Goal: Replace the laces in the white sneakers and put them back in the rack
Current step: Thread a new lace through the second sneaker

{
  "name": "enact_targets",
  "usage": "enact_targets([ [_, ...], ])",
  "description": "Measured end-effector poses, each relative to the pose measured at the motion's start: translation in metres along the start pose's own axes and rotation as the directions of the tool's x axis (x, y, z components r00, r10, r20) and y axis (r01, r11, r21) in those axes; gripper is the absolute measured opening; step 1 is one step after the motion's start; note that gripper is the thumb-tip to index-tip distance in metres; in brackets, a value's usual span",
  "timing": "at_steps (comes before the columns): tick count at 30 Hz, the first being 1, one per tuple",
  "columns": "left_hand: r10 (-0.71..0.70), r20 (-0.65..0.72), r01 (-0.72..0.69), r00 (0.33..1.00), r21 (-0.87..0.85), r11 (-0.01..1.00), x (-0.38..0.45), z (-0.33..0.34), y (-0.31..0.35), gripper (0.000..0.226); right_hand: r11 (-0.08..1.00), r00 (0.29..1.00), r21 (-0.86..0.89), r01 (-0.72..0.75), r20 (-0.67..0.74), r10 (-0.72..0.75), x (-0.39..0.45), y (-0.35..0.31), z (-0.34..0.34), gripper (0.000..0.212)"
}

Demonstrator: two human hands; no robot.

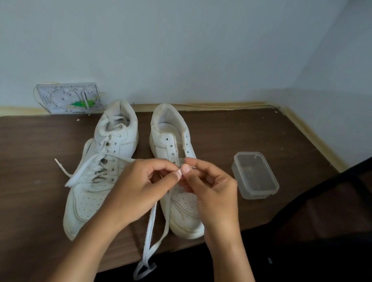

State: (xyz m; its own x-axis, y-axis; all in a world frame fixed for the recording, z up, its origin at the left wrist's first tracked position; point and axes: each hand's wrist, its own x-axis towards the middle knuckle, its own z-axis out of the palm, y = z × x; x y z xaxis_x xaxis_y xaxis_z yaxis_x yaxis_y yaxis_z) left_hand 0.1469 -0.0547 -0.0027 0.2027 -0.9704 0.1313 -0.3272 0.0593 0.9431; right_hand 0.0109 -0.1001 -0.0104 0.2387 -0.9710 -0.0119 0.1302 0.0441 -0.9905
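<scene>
Head view: 2 white sneakers stand side by side on a dark wooden table, toes toward the person. The left sneaker is laced, with 1 loose lace end trailing off its left side onto the table. The right sneaker has bare eyelets along its upper part.

A white lace runs from the hands down in front of the right sneaker, past the table's front edge, and hangs there in a loop.

The left hand and right hand meet above the right sneaker's midsection. Both have their fingers curled, pinching the lace between thumb and fingertips; the thumbs touch.

A clear plastic container, without a lid, sits on the table right of the right sneaker, apart from it. A flat clear packet with a green item inside leans at the wall behind the left sneaker. Light blue walls meet in a corner at the rear right.
</scene>
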Motion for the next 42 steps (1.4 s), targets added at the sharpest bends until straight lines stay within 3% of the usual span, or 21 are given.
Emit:
enact_targets([
  [4, 0.096, -0.126, -0.08, 0.987, 0.125, 0.989, 0.003, 0.005, -0.007, 0.009, 0.998, 0.996, -0.001, 0.063, -0.071, -0.063, 0.001, -0.001, 0.002, 0.014],
  [7, 0.157, -0.122, -0.148, 0.98, 0.081, 0.986, 0.006, 0.008, -0.009, 0.032, 0.997, 0.994, 0.013, 0.075, -0.084, -0.074, 0.002, -0.003, 0.0, 0.028],
  [11, 0.24, -0.21, -0.226, 0.948, 0.085, 0.97, 0.008, 0.013, -0.008, 0.028, 0.99, 0.989, -0.014, 0.139, -0.044, -0.14, 0.001, -0.005, 0.001, 0.02],
  [15, 0.099, -0.351, -0.169, 0.931, -0.176, 0.97, 0.008, 0.007, 0.0, 0.017, 0.934, 0.947, -0.29, 0.209, -0.179, -0.267, 0.002, -0.001, -0.004, 0.011],
  [16, 0.014, -0.324, -0.122, 0.946, -0.318, 0.94, 0.009, 0.002, 0.002, 0.018, 0.919, 0.941, -0.344, 0.192, -0.203, -0.272, 0.003, 0.0, -0.006, 0.011],
  [18, -0.158, -0.133, 0.045, 0.978, -0.609, 0.792, 0.01, -0.009, 0.005, 0.021, 0.906, 0.945, -0.402, 0.136, -0.221, -0.24, 0.006, 0.004, -0.009, 0.011],
  [22, -0.261, 0.173, 0.303, 0.95, -0.714, 0.631, 0.01, -0.017, 0.009, 0.024, 0.845, 0.97, -0.53, 0.066, -0.166, -0.18, 0.009, 0.01, -0.009, 0.008],
  [25, -0.255, 0.18, 0.296, 0.95, -0.779, 0.552, 0.011, -0.017, 0.012, 0.023, 0.834, 0.981, -0.546, 0.085, -0.102, -0.166, 0.008, 0.008, -0.007, 0.006],
  [29, -0.265, 0.062, 0.201, 0.962, -0.82, 0.536, 0.013, -0.015, 0.012, 0.021, 0.963, 0.98, -0.258, 0.08, 0.196, -0.029, 0.003, 0.001, 0.0, 0.005],
  [31, -0.266, 0.023, 0.163, 0.964, -0.84, 0.518, 0.013, -0.015, 0.011, 0.021, 0.981, 0.942, -0.183, 0.07, 0.336, -0.005, 0.002, 0.001, 0.004, 0.018],
  [33, -0.274, -0.02, 0.124, 0.961, -0.858, 0.499, 0.014, -0.016, 0.013, 0.02, 0.989, 0.867, -0.139, -0.057, 0.485, 0.118, -0.001, 0.001, 0.006, 0.031],
  [35, -0.283, -0.073, 0.076, 0.956, -0.872, 0.483, 0.015, -0.017, 0.013, 0.02, 0.948, 0.691, -0.21, -0.238, 0.649, 0.317, -0.006, -0.002, 0.004, 0.036],
  [38, -0.292, -0.134, 0.03, 0.947, -0.868, 0.495, 0.017, -0.021, 0.009, 0.02, 0.859, 0.399, -0.448, -0.247, 0.761, 0.512, -0.012, -0.007, -0.005, 0.037],
  [39, -0.293, -0.151, 0.027, 0.944, -0.851, 0.525, 0.017, -0.023, 0.006, 0.019, 0.844, 0.359, -0.482, -0.235, 0.764, 0.536, -0.013, -0.01, -0.008, 0.038],
  [42, -0.303, -0.207, 0.032, 0.93, -0.776, 0.63, 0.017, -0.025, -0.002, 0.017, 0.843, 0.355, -0.489, -0.221, 0.765, 0.537, -0.01, -0.021, -0.026, 0.042],
])
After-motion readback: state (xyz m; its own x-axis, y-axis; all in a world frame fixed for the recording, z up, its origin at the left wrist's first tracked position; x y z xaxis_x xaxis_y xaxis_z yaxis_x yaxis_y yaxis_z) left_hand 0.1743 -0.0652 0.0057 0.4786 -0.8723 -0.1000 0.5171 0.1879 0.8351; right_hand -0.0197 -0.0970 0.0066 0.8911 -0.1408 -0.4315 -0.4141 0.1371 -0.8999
